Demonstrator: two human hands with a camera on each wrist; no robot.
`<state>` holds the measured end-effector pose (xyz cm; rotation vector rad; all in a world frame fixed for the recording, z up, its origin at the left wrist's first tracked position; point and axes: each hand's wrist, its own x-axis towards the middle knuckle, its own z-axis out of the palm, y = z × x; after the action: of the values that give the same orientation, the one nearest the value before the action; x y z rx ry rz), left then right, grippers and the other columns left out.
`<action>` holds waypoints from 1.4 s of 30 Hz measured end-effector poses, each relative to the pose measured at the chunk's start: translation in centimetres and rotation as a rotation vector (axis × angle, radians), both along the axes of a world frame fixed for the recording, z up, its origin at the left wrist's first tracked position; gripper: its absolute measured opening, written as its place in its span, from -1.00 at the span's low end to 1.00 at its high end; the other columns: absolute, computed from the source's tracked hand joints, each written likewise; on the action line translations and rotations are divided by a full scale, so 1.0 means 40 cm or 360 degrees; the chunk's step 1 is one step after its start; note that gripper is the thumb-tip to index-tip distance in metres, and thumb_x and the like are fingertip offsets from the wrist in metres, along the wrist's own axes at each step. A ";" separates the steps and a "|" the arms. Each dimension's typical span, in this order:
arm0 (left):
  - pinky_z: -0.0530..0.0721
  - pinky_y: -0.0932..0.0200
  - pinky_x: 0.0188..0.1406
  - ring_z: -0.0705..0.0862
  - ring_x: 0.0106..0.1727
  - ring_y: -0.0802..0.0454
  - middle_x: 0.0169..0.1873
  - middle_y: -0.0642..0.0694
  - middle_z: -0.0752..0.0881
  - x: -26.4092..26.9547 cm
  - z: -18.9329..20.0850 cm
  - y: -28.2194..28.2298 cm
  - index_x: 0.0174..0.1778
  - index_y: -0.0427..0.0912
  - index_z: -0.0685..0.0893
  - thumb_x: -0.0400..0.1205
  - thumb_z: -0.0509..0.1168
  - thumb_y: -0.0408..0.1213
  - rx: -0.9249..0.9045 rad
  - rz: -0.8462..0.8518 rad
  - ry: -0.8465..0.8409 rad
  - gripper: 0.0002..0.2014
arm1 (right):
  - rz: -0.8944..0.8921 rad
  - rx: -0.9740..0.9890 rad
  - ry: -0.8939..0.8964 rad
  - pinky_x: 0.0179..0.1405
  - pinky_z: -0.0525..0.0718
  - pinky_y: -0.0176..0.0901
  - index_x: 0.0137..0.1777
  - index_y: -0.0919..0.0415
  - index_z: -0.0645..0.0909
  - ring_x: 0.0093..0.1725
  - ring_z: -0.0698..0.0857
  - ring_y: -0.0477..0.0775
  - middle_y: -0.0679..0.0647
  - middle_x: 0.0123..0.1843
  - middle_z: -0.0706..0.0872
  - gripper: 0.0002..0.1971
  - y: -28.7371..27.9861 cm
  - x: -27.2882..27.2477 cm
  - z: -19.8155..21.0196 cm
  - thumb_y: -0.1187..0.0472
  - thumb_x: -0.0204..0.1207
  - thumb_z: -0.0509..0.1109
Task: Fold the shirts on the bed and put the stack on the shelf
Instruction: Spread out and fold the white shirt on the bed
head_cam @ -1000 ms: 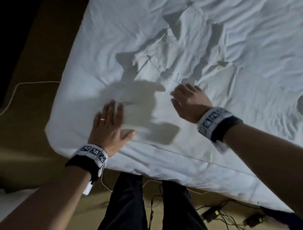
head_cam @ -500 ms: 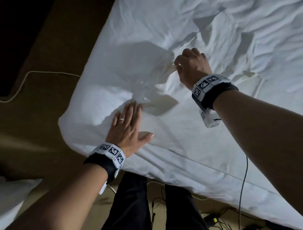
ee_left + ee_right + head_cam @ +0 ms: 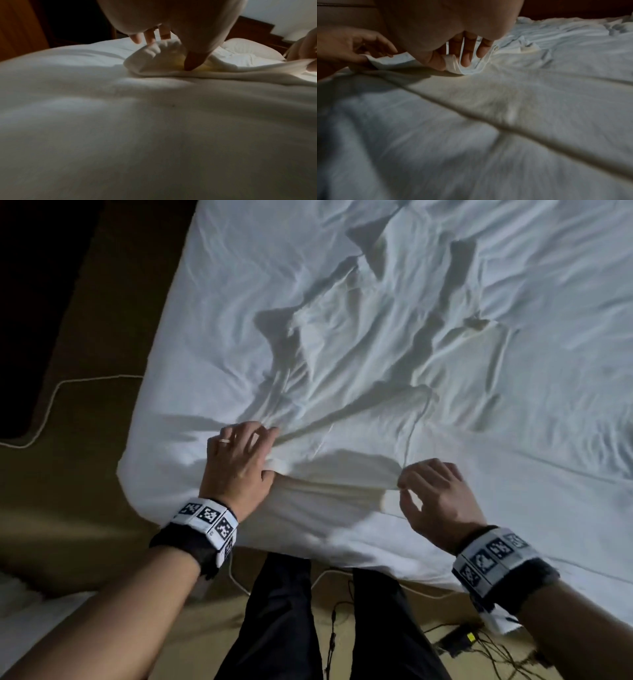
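A white shirt [image 3: 346, 412] is lying crumpled on the bed [image 3: 513, 508], close to its near left corner, its cloth trailing away toward the middle of the mattress. Its near edge is being held taut between the two hands, presumably so the garment can be drawn flat before any fold is made. The left hand [image 3: 239, 463] is gripping a bunched wad of that edge — the left wrist view is showing the thumb pressing into the gathered cloth with the fingers curled over it. The right hand [image 3: 435, 498] is pinching a thinner hem between thumb and fingertips, just beside the bed's near edge; the right wrist view is showing the banded edge looping round one finger. Which part of the shirt each hand is holding is hard to say, white on white in dim light. Folding looks barely begun, and no stack or shelf is in view. Beyond the bed, a pale cord [image 3: 51, 402] is lying on the brown floor [image 3: 102, 337] to the left, and dark cables [image 3: 479, 642] are tangling near the person's black trouser legs [image 3: 284, 628] below the near edge
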<state>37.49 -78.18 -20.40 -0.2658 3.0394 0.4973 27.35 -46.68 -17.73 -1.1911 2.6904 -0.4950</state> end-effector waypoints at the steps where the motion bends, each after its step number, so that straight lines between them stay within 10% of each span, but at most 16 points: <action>1: 0.56 -0.18 -0.01 0.46 0.09 -0.24 0.14 -0.16 0.61 0.001 -0.001 0.000 0.29 -0.08 0.60 0.16 0.54 -0.39 -0.0034 -0.0070 0.0043 -0.29 | -0.0014 -0.0003 0.0008 -0.11 0.56 0.05 -0.19 0.20 0.67 -0.12 0.68 0.23 0.04 -0.13 0.74 -0.91 0.011 0.019 -0.011 0.38 0.36 0.46; 13: 0.64 -0.14 -0.07 0.73 -0.12 -0.27 -0.02 -0.15 0.80 0.038 -0.018 -0.083 0.02 -0.22 0.82 0.64 0.21 -0.41 -0.0111 -0.0563 0.0254 -0.75 | 0.0054 -0.0003 0.0092 -0.24 0.53 0.13 -0.21 0.29 0.66 -0.24 0.59 0.29 0.18 -0.20 0.66 -0.96 0.043 0.059 -0.047 0.40 0.39 0.42; 32: 0.49 -0.15 -0.13 0.60 -0.16 -0.25 -0.14 -0.16 0.70 0.038 0.025 -0.083 -0.17 -0.21 0.78 0.47 0.24 -0.22 -0.0332 -0.0452 0.0012 -0.76 | 0.0083 0.0080 -0.0146 -0.17 0.53 0.07 -0.24 0.20 0.66 -0.20 0.54 0.22 0.11 -0.18 0.61 -0.86 0.022 0.037 -0.012 0.16 0.47 0.36; 37: 0.48 -0.25 0.30 0.51 0.49 -0.29 0.58 -0.24 0.48 -0.027 0.017 0.057 0.61 -0.17 0.47 0.66 0.12 0.03 -0.0165 -0.0534 -0.0066 -0.39 | -0.0122 0.0203 -0.0064 0.17 0.54 0.16 0.44 0.21 0.57 0.31 0.56 0.33 0.26 0.44 0.56 -0.54 -0.088 -0.011 -0.007 -0.02 0.65 0.20; 42: 0.24 -0.28 0.63 0.16 0.75 -0.19 0.76 -0.17 0.11 -0.016 -0.074 0.117 0.78 -0.11 0.07 0.70 -0.20 0.41 -0.0293 -0.0518 -0.0355 -0.15 | -0.0122 0.0630 -0.0184 0.62 0.16 0.29 0.75 0.19 0.04 0.74 0.00 0.30 0.28 0.77 -0.04 -0.17 -0.102 -0.019 -0.084 -0.37 0.65 -0.04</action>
<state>36.86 -73.52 -23.37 0.1568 2.8292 0.1539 26.58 -50.76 -21.09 -0.9220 2.5774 -0.0304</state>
